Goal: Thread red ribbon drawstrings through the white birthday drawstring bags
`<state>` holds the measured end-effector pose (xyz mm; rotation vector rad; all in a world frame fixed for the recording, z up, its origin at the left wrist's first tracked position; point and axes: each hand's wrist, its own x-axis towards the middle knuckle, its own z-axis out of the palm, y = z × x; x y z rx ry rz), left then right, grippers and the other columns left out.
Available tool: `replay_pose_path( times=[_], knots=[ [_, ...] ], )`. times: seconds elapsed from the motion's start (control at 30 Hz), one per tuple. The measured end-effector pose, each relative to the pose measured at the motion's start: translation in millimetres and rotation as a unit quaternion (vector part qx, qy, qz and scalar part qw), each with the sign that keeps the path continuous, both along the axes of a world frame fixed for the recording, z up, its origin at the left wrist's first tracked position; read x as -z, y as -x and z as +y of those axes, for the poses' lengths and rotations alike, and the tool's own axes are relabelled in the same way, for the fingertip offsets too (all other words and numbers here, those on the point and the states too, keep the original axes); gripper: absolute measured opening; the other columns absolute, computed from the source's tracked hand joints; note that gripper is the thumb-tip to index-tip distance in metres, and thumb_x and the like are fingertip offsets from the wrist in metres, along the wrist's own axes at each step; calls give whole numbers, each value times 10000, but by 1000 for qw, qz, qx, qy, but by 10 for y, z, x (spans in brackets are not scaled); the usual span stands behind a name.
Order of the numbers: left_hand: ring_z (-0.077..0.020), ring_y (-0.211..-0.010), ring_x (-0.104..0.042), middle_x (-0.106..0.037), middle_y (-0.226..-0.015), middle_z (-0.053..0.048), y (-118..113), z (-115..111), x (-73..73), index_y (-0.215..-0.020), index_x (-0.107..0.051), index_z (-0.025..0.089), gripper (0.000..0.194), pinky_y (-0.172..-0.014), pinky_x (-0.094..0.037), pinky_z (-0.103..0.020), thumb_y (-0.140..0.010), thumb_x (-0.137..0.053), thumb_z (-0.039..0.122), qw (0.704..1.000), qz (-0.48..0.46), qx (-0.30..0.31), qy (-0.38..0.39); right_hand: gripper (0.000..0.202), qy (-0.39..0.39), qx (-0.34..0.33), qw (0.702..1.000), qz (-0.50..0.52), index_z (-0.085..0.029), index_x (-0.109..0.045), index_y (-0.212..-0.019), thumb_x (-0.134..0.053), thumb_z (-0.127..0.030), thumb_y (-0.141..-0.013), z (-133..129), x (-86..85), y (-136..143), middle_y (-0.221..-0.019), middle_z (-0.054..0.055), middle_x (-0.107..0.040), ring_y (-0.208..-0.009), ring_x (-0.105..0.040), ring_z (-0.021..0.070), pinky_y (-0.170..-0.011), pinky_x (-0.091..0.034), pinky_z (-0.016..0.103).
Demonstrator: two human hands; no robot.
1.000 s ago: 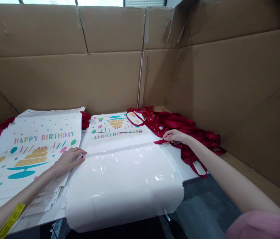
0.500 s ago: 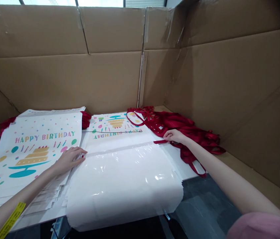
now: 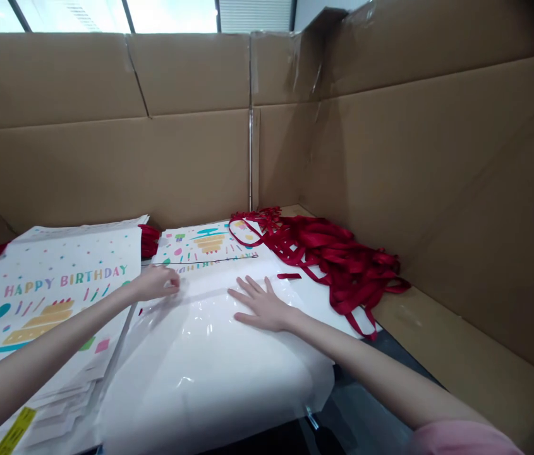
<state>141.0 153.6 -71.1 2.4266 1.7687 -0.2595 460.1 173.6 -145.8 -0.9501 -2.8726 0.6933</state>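
Observation:
A glossy white sheet (image 3: pixel 229 373) lies in front of me, its near end curving down over the table edge. My right hand (image 3: pixel 261 306) is spread flat on it, fingers apart. Above the sheet's left side hovers my left hand (image 3: pixel 157 284), its fingers curled together; whatever they may pinch is too small to make out. Just past my right hand, a short red ribbon strip (image 3: pixel 289 276) rests at the sheet's right edge. Beyond the sheet, a printed birthday panel (image 3: pixel 210 243) shows upside down, crossed by a thin dark cord (image 3: pixel 210 260).
On the left stands a stack of white "Happy Birthday" printed sheets (image 3: pixel 72 253), red ribbon (image 3: pixel 150 241) sticking out behind. A tangled heap of red ribbon loops (image 3: pixel 337 253) lies at the right. Tall cardboard walls (image 3: pixel 191 164) enclose the back and right.
My right hand has let go of the red ribbon strip and moved left onto the sheet, fingers spreading. My left hand has lifted and curled its fingers. The view has shifted slightly.

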Motion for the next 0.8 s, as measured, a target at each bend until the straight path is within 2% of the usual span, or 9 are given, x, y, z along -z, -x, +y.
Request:
replay_pose_path(
  times=[0.1, 0.23, 0.3, 0.37, 0.47, 0.57, 0.7, 0.8],
  knots=[
    [-209, -848, -616, -695, -882, -54, -662, 430, -9, -870, -690, 186, 239, -754, -408, -285, -832, -474, 282, 994, -32, 89, -52, 724, -17, 26, 1000, 5, -315, -188, -1474, -257, -700, -865, 51, 49, 90, -1547, 103, -32, -1406, 33, 351, -1021, 85, 668],
    [-202, -890, -609, -673, -973, -57, -1597, 933, 109, -980, -674, 195, 238, -763, -426, -276, -848, -491, 272, 979, -56, 172, -90, 716, -37, 64, 997, 27, -260, -239, -1468, -308, -658, -878, 83, 41, 169, -1536, 153, -97, -1396, -14, 388, -1022, 25, 681],
    [-199, -940, -595, -653, -1032, -46, -1949, 1148, 198, -1054, -647, 223, 259, -807, -428, -280, -859, -492, 294, 974, -62, 193, -98, 651, -59, 72, 994, 59, -236, -292, -1448, -370, -576, -898, 93, 2, 106, -1517, 168, -176, -1393, -93, 369, -1045, -69, 649],
    [-220, -1006, -569, -629, -1071, -58, -2164, 1353, 287, -1109, -615, 227, 285, -863, -419, -314, -865, -490, 301, 973, -63, 191, -113, 529, -90, 83, 988, 96, -227, -401, -1381, -427, -465, -909, 127, -44, -50, -1466, 160, -303, -1364, -214, 329, -1055, -168, 594],
    [-297, -1102, -504, -573, -1148, -143, -2223, 1640, 414, -1153, -573, 153, 336, -919, -387, -419, -842, -514, 266, 978, -57, 137, -147, 314, -131, 127, 975, 130, -212, -582, -1168, -473, -333, -898, 247, -90, -398, -1293, 128, -496, -1245, -392, 274, -1033, -275, 504],
    [-350, -1111, -480, -577, -1116, -192, -2080, 1863, 528, -1050, -605, 107, 287, -915, -371, -487, -802, -556, 243, 983, -55, 79, -155, 212, -161, 184, 959, 143, -194, -641, -1014, -504, -276, -874, 425, -92, -729, -1140, 107, -565, -1128, -471, 249, -981, -346, 431],
    [-318, -1000, -548, -648, -867, -133, -1858, 1985, 613, -786, -635, 132, 111, -876, -400, -455, -794, -543, 192, 987, -81, 44, -134, 217, -169, 232, 948, 137, -192, -649, -1006, -502, -263, -863, 663, -60, -944, -1102, 92, -569, -1080, -494, 226, -961, -362, 394],
    [-244, -812, -610, -645, -747, -75, -1722, 1947, 555, -743, -619, 146, 109, -766, -455, -363, -793, -527, 176, 984, -134, 37, -114, 262, -155, 259, 948, 102, -197, -633, -1066, -510, -279, -850, 801, -10, -967, -1162, 89, -550, -1135, -466, 236, -996, -327, 429]
  ],
)
